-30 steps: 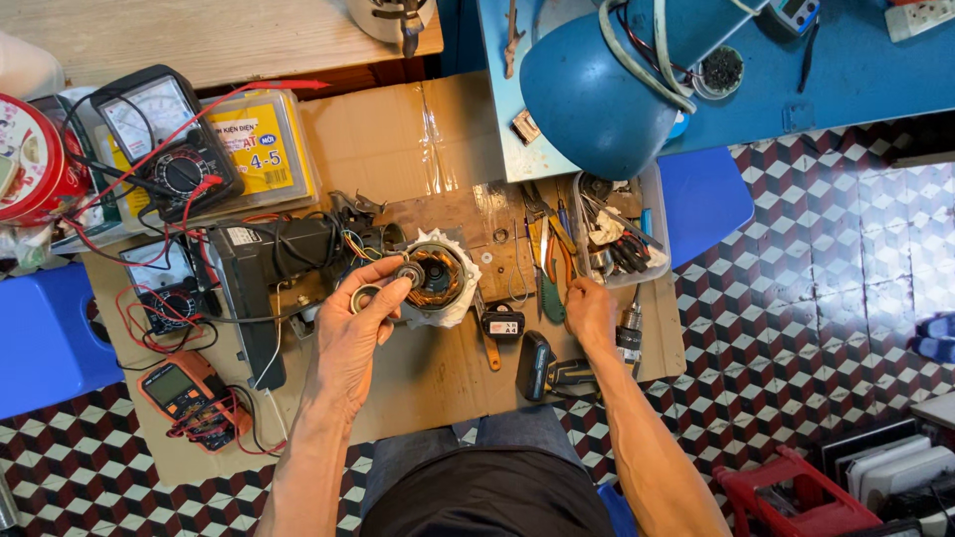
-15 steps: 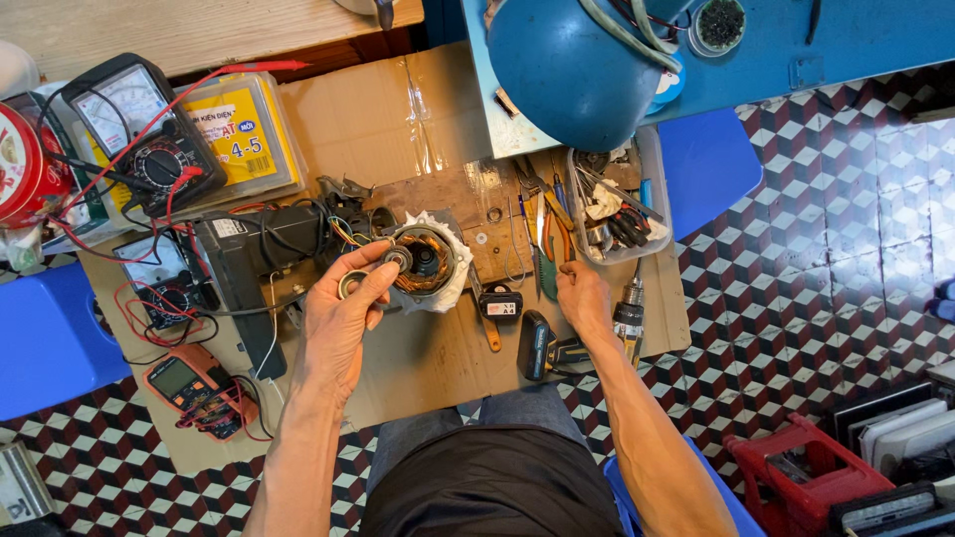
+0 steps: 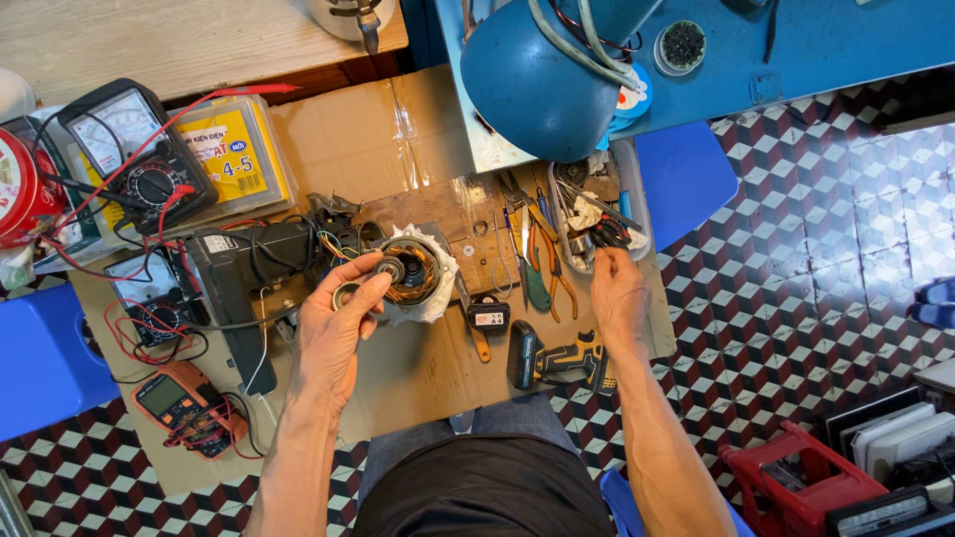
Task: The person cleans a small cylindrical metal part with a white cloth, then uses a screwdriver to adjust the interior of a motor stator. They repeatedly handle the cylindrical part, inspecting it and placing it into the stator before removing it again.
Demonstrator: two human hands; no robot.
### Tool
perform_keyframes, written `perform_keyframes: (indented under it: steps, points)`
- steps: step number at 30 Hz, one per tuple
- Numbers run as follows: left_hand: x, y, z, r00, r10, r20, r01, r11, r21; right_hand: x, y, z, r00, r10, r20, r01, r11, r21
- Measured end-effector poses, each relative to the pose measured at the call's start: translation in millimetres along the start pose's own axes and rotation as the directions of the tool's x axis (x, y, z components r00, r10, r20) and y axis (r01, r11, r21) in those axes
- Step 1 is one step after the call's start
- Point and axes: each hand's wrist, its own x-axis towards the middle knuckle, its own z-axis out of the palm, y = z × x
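Observation:
A small electric motor [image 3: 416, 270] with copper windings lies on a white cloth on the cardboard work surface [image 3: 418, 368]. My left hand [image 3: 338, 323] grips it from the left, thumb and fingers around its shaft end and a small metal ring. My right hand [image 3: 619, 290] reaches into a clear plastic tool tray [image 3: 637, 189]. Its fingertips rest on red-and-black tool handles [image 3: 609, 235]. Whether they grip one is hidden by the hand.
Green-handled pliers [image 3: 537, 286] and a cordless drill [image 3: 559, 360] lie between my hands. An analog multimeter [image 3: 129, 149], a yellow parts box [image 3: 237, 159] and an orange digital meter [image 3: 184, 403] sit left. A blue lamp shade [image 3: 537, 85] hangs above the tray.
My right hand has moved up from the cardboard near the drill into the tool tray. My left hand stays on the motor.

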Motion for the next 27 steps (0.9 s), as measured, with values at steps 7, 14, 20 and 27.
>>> perform_keyframes:
  steps: [7,14,20,27]
  points:
    - [-1.6,-3.4,-6.3,0.996,0.045,-0.072,-0.051,0.996,-0.076,32.5,-23.2,21.4,0.942,-0.333,0.034,0.333,0.926,-0.179]
    - [-5.6,-1.2,-22.6,0.993,0.049,-0.104,-0.06,0.992,-0.108,48.7,-44.0,15.9,0.957,-0.057,0.284,0.143,0.947,-0.289]
    - [-3.9,-1.1,-22.6,0.993,0.052,-0.109,-0.064,0.992,-0.11,68.6,-59.0,17.2,0.897,0.004,0.441,0.18,0.91,-0.374]
    - [-1.9,-1.0,-14.9,0.99,0.047,-0.133,-0.041,0.998,0.05,62.2,-59.3,14.6,0.926,0.032,0.376,0.099,0.941,-0.323]
